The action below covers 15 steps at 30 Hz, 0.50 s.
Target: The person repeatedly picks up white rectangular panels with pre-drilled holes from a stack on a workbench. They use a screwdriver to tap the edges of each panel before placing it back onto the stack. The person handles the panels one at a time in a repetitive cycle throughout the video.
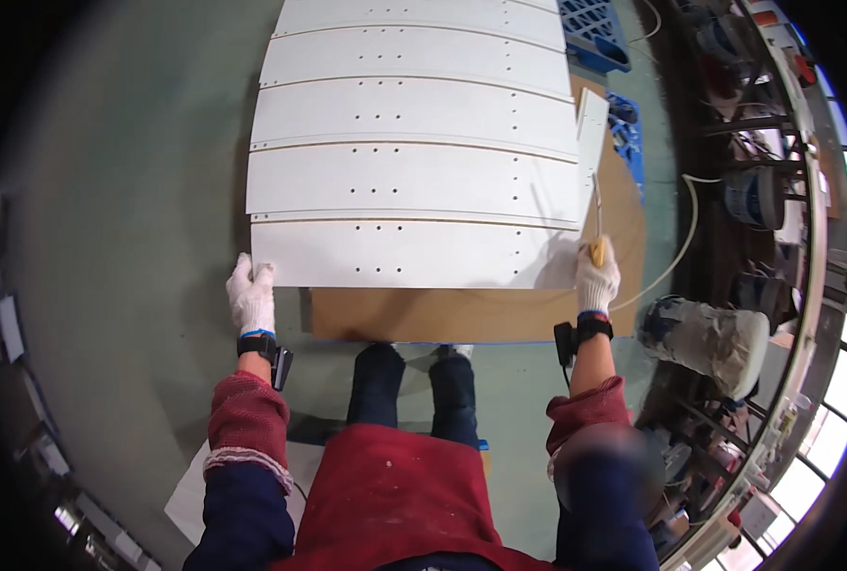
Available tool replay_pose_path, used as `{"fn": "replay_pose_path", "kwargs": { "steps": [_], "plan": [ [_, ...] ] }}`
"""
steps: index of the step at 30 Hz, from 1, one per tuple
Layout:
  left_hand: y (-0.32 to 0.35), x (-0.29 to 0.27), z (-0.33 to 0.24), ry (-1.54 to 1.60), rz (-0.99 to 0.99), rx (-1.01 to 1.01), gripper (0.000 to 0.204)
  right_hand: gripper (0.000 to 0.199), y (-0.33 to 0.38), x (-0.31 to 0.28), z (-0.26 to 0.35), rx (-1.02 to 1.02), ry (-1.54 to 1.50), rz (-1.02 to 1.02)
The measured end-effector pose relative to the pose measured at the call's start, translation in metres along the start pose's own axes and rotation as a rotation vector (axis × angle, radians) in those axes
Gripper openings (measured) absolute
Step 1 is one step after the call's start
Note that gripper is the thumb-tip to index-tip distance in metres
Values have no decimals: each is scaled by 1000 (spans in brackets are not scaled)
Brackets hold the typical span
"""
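Observation:
Several white drilled panels [376,171] lie in an overlapping row ahead of me, with dark holes in them. My left hand [251,293], in a white knit glove, grips the left end of the nearest white panel [443,257] at its front corner. My right hand [597,281], gloved alike, is at the right end of that panel. It is closed around a yellow-handled tool [598,251] with a long thin shaft that points away from me. Whether the right fingers also touch the panel, I cannot tell.
Brown board [481,314] lies under the panels, and a narrow white strip [590,133] rests on it. Blue pallets [595,38] stand at the far right. A pale hose [690,238] curves across the floor near a wrapped stool [704,343]. A cluttered bench [809,238] runs along the right.

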<state>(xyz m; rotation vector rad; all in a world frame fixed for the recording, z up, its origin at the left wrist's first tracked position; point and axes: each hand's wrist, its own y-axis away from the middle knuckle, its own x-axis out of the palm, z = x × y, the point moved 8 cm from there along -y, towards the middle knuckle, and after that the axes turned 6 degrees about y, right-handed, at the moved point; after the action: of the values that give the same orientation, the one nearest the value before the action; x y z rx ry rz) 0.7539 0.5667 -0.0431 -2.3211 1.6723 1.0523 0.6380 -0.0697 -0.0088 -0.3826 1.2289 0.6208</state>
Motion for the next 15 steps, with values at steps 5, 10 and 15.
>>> {"fn": "replay_pose_path", "kwargs": {
  "steps": [5, 10, 15],
  "plan": [
    [54, -13, 9, 429, -194, -175, 48, 45, -4, 6, -4, 42, -137, 11],
    [198, 83, 11, 1298, 463, -843, 62, 46, 32, -33, -12, -71, -430, 74],
    [327, 226, -54, 1275, 1016, -978, 61, 51, 117, -49, -9, -324, -391, 306]
  ]
}}
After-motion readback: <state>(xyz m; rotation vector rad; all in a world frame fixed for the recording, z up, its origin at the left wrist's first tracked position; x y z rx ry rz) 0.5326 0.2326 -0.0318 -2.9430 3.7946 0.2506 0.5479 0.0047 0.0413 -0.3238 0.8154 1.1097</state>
